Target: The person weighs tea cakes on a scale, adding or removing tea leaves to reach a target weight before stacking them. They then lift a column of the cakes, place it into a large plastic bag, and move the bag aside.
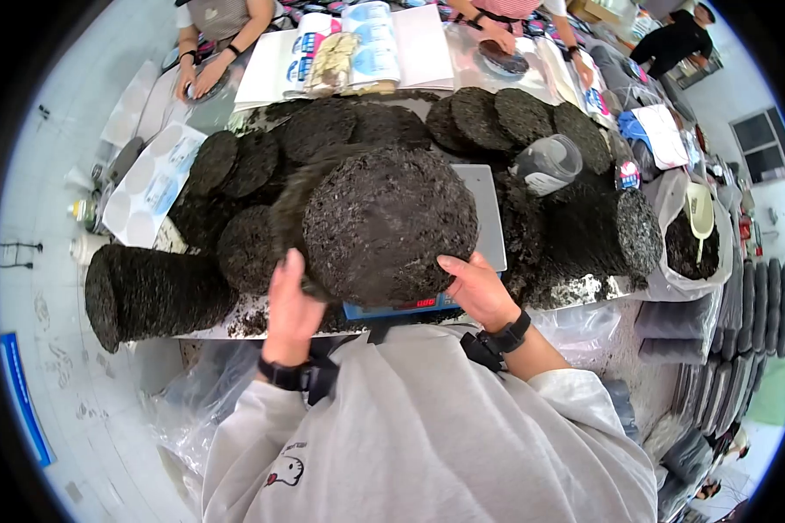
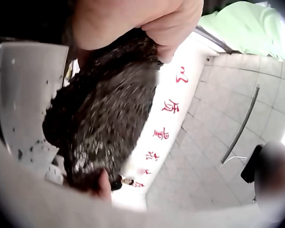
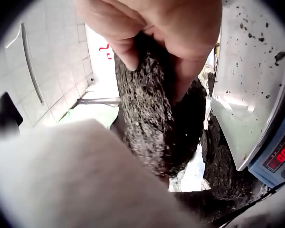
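A round, dark cake of dried seaweed point(image 1: 391, 227) is held up in front of my chest, its broad face toward me. Behind its left side another disc shows blurred. My right hand point(image 1: 487, 295) grips the lower right edge, thumb on the near face, and in the right wrist view its fingers bend round the far side. At the lower left edge my left hand point(image 1: 295, 305) holds on too; the left wrist view shows its thumb and fingers on opposite sides of the rim. Beneath and behind the cake, a blue scale point(image 1: 358, 311) with a steel pan point(image 1: 490, 218) is partly hidden.
Stacked seaweed cakes lie left point(image 1: 157, 292) and right point(image 1: 597, 231), with several more along the back. A clear plastic jar point(image 1: 549, 164) lies near the right stack. A bag with a scoop point(image 1: 699, 209) stands at right. Two people work across the table.
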Demonstrator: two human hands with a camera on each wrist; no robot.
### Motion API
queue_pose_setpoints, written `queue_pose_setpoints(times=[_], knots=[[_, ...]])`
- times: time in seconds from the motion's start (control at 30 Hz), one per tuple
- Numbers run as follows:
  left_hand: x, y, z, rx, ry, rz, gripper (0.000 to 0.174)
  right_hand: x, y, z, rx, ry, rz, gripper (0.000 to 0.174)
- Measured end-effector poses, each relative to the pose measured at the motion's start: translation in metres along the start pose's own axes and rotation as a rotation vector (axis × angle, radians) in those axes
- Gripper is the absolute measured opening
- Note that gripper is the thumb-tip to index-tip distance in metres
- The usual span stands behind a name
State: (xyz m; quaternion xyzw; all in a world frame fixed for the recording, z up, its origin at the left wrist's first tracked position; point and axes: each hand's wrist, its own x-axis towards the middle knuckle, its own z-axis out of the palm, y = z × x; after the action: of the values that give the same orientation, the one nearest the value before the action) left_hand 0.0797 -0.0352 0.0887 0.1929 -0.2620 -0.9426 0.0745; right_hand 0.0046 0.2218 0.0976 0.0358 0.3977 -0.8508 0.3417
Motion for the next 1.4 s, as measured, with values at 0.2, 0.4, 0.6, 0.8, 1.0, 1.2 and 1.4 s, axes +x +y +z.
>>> queue_pose_setpoints(times=[0.2, 0.4, 0.6, 0.8, 1.0, 1.2, 1.4], knots=[[0.004, -0.025, 0.026, 0.095, -0.057, -0.040, 0.043, 0.012, -0.014, -0.017, -1.056, 0.295, -0.302, 0.047], [0.029, -0.059, 0.010, 0.073, 0.053, -0.213, 0.039, 0.006, -0.027, -0.019, -1.793, -0.009, -0.986, 0.022], [0.059, -0.102, -0.027, 0.069, 0.081, -0.356, 0.038, 0.052, 0.012, -0.073, -1.863, -0.221, -0.755, 0.014], [0.059, -0.106, -0.031, 0.124, 0.150, -0.311, 0.036, 0.069, 0.000, -0.083, -1.554, -0.179, -0.315, 0.011], [0.057, -0.108, -0.028, 0.145, 0.176, -0.257, 0.036, 0.072, -0.012, -0.070, -1.461, -0.134, -0.372, 0.013], [0.056, -0.107, -0.026, 0.172, 0.193, -0.252, 0.036, 0.096, 0.004, -0.062, -1.852, -0.352, -0.613, 0.004], [0.057, -0.108, -0.028, 0.190, 0.202, -0.217, 0.035, 0.110, -0.011, -0.075, -1.295, -0.248, -0.135, 0.007]])
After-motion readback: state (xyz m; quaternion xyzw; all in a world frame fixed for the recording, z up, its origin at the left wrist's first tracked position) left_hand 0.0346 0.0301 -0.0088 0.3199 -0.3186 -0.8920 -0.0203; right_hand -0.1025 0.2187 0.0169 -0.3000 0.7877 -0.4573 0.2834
